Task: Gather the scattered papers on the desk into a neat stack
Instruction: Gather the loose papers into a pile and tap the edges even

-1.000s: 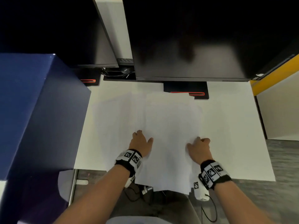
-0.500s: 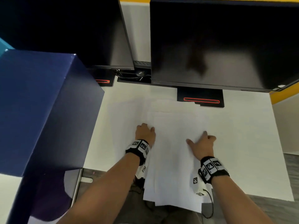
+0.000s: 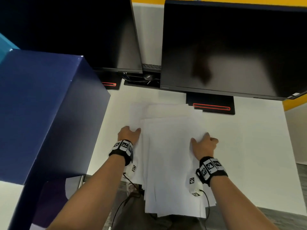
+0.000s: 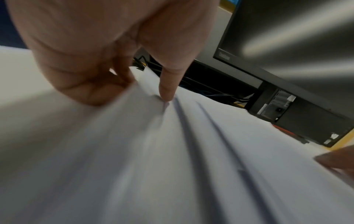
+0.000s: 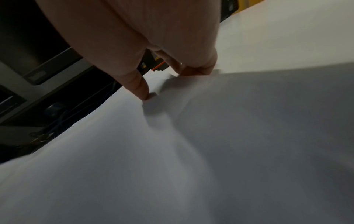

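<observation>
A pile of white papers (image 3: 167,155) lies in the middle of the white desk (image 3: 249,138). The pile is loose, and the sheets do not line up. Some stick out at the far end, near the foot of the right screen (image 3: 232,47). The near end of the pile hangs over the front edge of the desk.

The left hand (image 3: 128,134) is at the left side of the pile. In the left wrist view its fingers (image 4: 84,89) are curled down beside the left edge of the sheets, and the thumb (image 4: 168,84) presses its tip down on top of the paper. The picture is blurry, so it is hard to tell if the fingers go under the edge.

The right hand (image 3: 203,146) is at the right side of the pile. In the right wrist view its thumb (image 5: 139,87) pushes down on the top sheet and makes a small dent. The other fingers (image 5: 195,66) are curled, with their tips on the paper near its right edge. It is not clear if they pinch a sheet.

Both wrists wear black bands with black and white square marks.

A big dark blue box (image 3: 41,113) stands at the left edge of the desk. A second dark screen (image 3: 74,30) stands at the back left. Wires (image 3: 142,78) lie between the two screens at the back edge.
</observation>
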A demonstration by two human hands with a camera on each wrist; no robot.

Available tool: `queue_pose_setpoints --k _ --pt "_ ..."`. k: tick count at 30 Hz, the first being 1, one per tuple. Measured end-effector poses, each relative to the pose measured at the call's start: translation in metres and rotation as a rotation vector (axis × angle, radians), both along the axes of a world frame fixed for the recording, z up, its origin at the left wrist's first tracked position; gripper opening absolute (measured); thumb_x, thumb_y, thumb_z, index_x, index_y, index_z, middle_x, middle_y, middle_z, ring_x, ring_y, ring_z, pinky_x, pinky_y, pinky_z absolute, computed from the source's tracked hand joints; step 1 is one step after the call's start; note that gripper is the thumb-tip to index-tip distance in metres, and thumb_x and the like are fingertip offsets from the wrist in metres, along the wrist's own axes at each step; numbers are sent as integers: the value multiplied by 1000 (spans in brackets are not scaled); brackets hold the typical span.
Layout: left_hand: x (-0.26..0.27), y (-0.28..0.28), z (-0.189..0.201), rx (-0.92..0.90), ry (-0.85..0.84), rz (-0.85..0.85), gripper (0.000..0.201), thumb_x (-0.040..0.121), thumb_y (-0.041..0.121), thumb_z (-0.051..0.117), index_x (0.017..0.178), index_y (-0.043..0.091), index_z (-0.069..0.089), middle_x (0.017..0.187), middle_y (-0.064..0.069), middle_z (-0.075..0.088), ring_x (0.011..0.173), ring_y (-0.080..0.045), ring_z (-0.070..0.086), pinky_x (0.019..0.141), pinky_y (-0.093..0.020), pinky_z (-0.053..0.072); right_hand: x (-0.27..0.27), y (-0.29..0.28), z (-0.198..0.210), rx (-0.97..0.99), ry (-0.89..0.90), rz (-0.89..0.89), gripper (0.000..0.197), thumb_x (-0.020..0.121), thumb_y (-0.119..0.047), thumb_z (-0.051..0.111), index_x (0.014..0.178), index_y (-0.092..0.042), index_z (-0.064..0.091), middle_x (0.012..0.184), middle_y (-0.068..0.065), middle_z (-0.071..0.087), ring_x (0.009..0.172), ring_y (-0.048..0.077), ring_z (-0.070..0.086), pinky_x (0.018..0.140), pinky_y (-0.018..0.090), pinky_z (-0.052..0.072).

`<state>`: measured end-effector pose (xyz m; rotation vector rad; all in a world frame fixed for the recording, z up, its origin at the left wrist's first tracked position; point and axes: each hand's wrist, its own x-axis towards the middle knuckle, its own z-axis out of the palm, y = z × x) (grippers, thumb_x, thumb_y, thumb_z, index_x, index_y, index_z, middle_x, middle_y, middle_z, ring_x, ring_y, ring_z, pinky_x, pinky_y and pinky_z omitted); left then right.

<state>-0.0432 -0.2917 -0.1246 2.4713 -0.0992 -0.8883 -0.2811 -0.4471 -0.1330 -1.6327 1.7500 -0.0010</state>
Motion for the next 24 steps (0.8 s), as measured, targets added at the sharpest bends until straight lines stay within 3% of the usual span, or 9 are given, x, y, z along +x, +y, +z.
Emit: queue_pose_setpoints --k 3,7,10,13,15,16,18,21,24 --pt "-6 -5 7 -45 -7 5 60 97 43 51 141 2 46 144 -16 51 131 -33 48 104 -32 38 7 2 1 -1 -5 18 66 89 -33 62 143 -5 37 140 21 29 125 42 39 104 46 40" --pt "-11 5 8 -117 1 23 49 104 37 39 137 1 48 139 -19 54 128 -34 50 100 -31 37 -5 1 3 9 54 -67 65 91 -35 58 142 0 38 139 23 31 126 43 39 103 46 41" --pt "-31 -7 11 -172 42 17 47 106 32 33 131 -5 47 134 -22 55 126 -36 51 94 -29 37 13 13 6 48 24 30 72 92 -42 55 144 3 32 141 22 29 128 41 36 108 47 37" --pt "-43 -28 27 -319 103 42 49 105 40 35 135 2 46 123 -11 57 123 -30 53 87 -22 32 35 13 10 154 -135 126 79 91 -46 56 149 -2 26 145 19 26 132 38 36 113 47 33" --pt "-38 -29 31 -383 127 79 50 103 44 39 137 8 46 118 -3 57 123 -28 54 87 -22 33 31 5 13 155 -181 125 66 85 -49 58 131 -5 43 136 17 36 122 34 46 110 49 38" --pt "-34 -24 31 -375 127 64 51 102 44 41 140 10 44 124 -4 57 127 -28 52 90 -21 32 22 0 12 124 -159 134 60 82 -50 58 121 -6 47 130 17 40 117 33 48 108 50 39" --pt "-27 -3 27 -250 104 -66 53 102 42 43 143 9 44 140 -8 54 132 -28 49 98 -21 32 -5 -3 17 65 -39 184 54 88 -43 56 121 -1 51 131 22 41 116 38 47 106 46 40" --pt "-28 40 10 -31 90 -235 43 100 42 43 125 10 58 126 -14 65 113 -31 61 101 -33 45 -41 13 24 128 30 245 41 96 -31 51 120 3 48 130 24 36 101 34 49 98 34 39" --pt "-53 60 0 66 112 -369 40 105 30 34 121 3 58 127 -19 63 115 -33 59 98 -33 42 -49 46 21 75 136 397 44 96 -26 47 131 -1 43 127 25 44 104 39 52 84 37 43"
